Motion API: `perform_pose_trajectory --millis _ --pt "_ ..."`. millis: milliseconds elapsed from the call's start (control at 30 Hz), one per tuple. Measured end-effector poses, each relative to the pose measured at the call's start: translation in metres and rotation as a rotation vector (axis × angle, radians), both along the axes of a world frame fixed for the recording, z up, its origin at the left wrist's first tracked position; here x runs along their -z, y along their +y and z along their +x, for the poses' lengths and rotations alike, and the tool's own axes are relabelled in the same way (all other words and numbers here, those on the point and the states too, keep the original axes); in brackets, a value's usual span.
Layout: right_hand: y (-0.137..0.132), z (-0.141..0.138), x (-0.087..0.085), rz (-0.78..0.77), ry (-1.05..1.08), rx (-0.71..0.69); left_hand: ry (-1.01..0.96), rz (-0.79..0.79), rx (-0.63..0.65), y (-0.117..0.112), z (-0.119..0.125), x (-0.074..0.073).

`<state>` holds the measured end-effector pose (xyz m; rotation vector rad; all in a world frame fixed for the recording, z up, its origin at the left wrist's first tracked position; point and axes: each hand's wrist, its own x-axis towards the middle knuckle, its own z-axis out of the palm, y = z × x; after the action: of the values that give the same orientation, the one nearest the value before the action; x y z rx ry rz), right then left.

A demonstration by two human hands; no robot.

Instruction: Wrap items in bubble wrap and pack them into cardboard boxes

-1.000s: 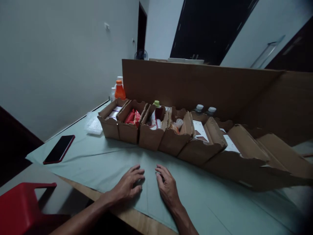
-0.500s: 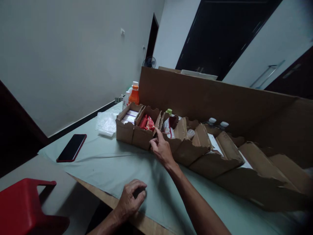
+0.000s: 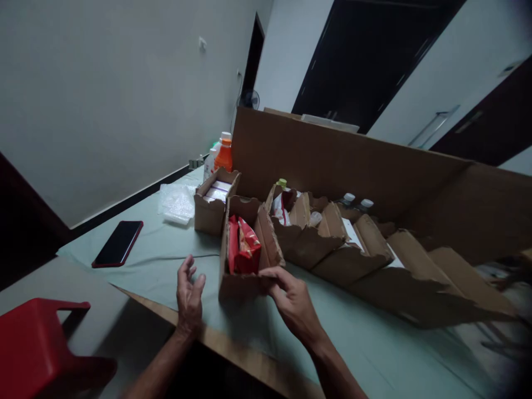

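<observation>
A cardboard bin stands pulled forward out of the row, with red packets upright inside it. My right hand pinches the bin's near right corner, thumb and fingers closed on the cardboard rim. To the left of the bin, my left hand is raised over the cloth with its fingers apart. It holds nothing and does not touch the bin. Behind on the left, a second bin holds white boxes.
More cardboard bins run to the right before a tall cardboard panel. An orange bottle stands at the back left. Bubble wrap and a phone lie on the left; a red stool stands below.
My right hand has drawn the bin of red packets out of the row toward me. My left hand has lifted, moved left and opened.
</observation>
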<state>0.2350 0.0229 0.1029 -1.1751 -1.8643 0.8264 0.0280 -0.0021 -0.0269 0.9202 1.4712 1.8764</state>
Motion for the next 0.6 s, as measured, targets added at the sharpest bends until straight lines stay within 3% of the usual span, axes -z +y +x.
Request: perform_pose_trajectory --millis 133,233,300,367,467,600 --pt "-0.036 0.072 0.000 -0.072 0.084 0.173 0.058 0.109 0.110 -0.006 0.000 -0.008" --pt "-0.049 0.124 0.013 -0.070 0.228 0.405 0.122 0.118 0.280 -0.020 0.013 -0.005" --pt "-0.062 0.144 0.027 -0.086 0.307 0.448 0.138 0.122 0.335 -0.024 0.019 -0.003" --pt "-0.078 0.147 0.044 -0.119 0.289 0.389 0.111 0.117 0.322 -0.022 0.022 -0.002" --pt "-0.094 0.124 0.073 -0.142 0.115 0.344 0.040 0.051 0.295 -0.009 0.020 -0.007" --pt "-0.090 0.084 0.100 -0.081 -0.004 0.418 0.036 -0.072 0.422 0.001 0.023 -0.013"
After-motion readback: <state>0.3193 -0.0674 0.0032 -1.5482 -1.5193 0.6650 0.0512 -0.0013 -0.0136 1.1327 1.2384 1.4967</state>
